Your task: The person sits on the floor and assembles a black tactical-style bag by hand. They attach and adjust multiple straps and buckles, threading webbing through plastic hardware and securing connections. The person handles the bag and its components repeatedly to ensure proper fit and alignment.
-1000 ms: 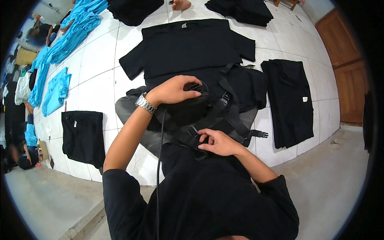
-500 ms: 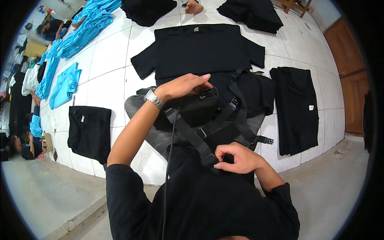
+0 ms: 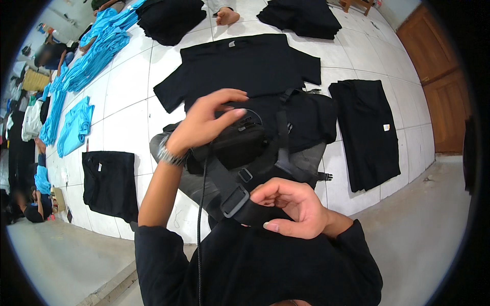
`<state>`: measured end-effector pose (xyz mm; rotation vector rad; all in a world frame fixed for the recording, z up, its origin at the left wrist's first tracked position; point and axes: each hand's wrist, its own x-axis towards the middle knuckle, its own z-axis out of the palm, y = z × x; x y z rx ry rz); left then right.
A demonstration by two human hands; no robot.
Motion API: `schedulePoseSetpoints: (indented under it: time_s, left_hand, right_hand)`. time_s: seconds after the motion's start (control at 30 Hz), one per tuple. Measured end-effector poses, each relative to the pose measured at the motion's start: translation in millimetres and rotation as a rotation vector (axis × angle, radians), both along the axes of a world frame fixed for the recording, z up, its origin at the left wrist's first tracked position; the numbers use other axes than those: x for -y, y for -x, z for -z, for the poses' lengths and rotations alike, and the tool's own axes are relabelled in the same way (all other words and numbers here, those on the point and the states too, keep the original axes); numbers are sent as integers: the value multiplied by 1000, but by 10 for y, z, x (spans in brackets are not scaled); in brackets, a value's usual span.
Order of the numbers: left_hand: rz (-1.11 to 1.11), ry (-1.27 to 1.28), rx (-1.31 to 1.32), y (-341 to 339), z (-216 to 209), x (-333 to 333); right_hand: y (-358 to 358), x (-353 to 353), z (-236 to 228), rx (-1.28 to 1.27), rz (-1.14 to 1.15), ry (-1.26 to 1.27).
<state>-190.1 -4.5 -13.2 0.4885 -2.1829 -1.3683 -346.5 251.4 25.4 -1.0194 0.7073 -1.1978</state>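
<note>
On my lap lies a black pouch (image 3: 237,145) with a zipper, webbing straps and a thin cable running from it. My left hand (image 3: 206,122), with a silver wristwatch (image 3: 168,153), hovers over the pouch's near-left side; thumb and fingers are apart and nothing shows between them. Close to my chest, my right hand (image 3: 298,206) curls around a wide black strap (image 3: 258,213), just right of its rectangular slider buckle (image 3: 236,200). Part of that strap is hidden behind the fingers. A black T-shirt (image 3: 245,66) is spread on the floor beyond my knees.
Folded black garments lie at left (image 3: 108,183) and right (image 3: 365,135), with black stacks (image 3: 171,20) farther off. Light-blue cloth (image 3: 97,56) stretches along the far left, where other people sit. A bare foot (image 3: 227,16) shows at the top. A wooden door (image 3: 434,76) stands right.
My right hand has lifted the strap, and its slider buckle now faces up. My left hand has spread its fingers and shifted left. The whole view has turned slightly.
</note>
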Motion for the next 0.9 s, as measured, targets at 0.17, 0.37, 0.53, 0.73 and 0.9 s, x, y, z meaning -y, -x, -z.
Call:
schedulePoseSetpoints:
  time_s: [0.17, 0.37, 0.53, 0.73, 0.9]
  left_hand:
    - [120, -149, -324, -1157, -449, -382]
    - [305, -259, 140, -1806, -314, -801]
    - [276, -281, 311, -1123, 48, -1514]
    - [347, -179, 64, -642, 53, -1622]
    - [423, -372, 89, -683, -254, -1594]
  right_hand:
    - [46, 85, -6, 124, -29, -61]
    - [18, 146, -46, 275, -62, -87]
    - [-107, 204, -26, 299, -176, -17]
    - [11, 257, 10, 181, -127, 51]
    - [233, 275, 43, -229, -31, 163]
